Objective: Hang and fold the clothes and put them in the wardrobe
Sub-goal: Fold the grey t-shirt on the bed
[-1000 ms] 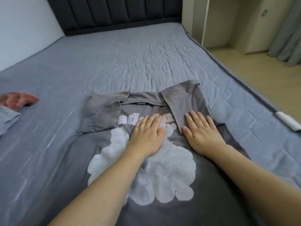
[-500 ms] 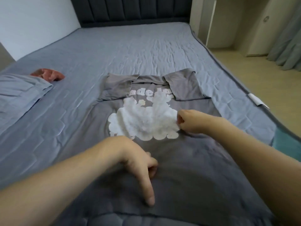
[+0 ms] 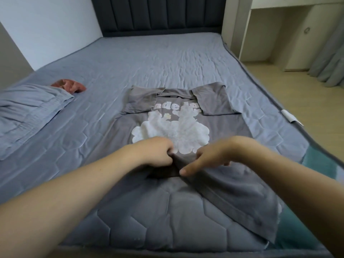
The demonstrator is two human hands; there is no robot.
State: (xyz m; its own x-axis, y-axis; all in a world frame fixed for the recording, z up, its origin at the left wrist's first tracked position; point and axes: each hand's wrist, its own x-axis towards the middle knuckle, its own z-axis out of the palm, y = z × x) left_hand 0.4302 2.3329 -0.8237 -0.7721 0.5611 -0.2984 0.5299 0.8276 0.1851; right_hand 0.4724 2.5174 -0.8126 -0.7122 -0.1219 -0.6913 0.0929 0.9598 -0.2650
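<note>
Grey matt cotton-like t-shirt [image 3: 219, 185], soft knit cloth, with chalky white flat cloud print [image 3: 178, 134]. Blue-grey quilted mattress cover [image 3: 158, 67], matt fabric, stitched hexagon pattern, slightly puckered. Far dark padded headboard [image 3: 158, 15], vertical channels, woven upholstery look. Left folded pale blue cloth [image 3: 28, 112], crinkled, matt. Beside it pink-red fuzzy cloth [image 3: 69, 86]. Right light wood-look floor [image 3: 297, 101], smooth, low sheen. Far right cream cabinet [image 3: 297, 34], smooth, matt.

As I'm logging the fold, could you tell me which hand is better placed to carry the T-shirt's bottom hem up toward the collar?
Left, probably. The left hand already grips the lifted hem of the grey T-shirt, while the right hand seems to reach with fingers extended.
</note>
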